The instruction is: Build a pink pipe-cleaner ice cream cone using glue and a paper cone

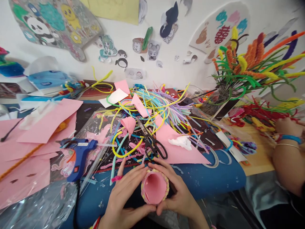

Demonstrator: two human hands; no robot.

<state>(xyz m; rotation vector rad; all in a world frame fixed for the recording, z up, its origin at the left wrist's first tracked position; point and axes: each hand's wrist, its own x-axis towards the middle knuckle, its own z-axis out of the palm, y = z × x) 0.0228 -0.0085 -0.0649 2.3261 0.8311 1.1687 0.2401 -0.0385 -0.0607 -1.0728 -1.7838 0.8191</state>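
A pink paper tube, rimmed with yellow and pink fuzzy pipe cleaner, points its open end up at me near the table's front edge. Around its left side curls my left hand, a pink fuzzy ring on one finger. My right hand wraps the other side, and the thumbs nearly meet below it. Just beyond the fingertips lie black-handled scissors, resting on pipe cleaners and pink paper. A crumpled white tissue sits on that paper.
To the left lies a blue glue gun with its cord hanging down, beside pink paper sheets and clear plastic film. A glass jar of colourful pipe-cleaner stems stands back right. Another person's arm reaches in at the far right.
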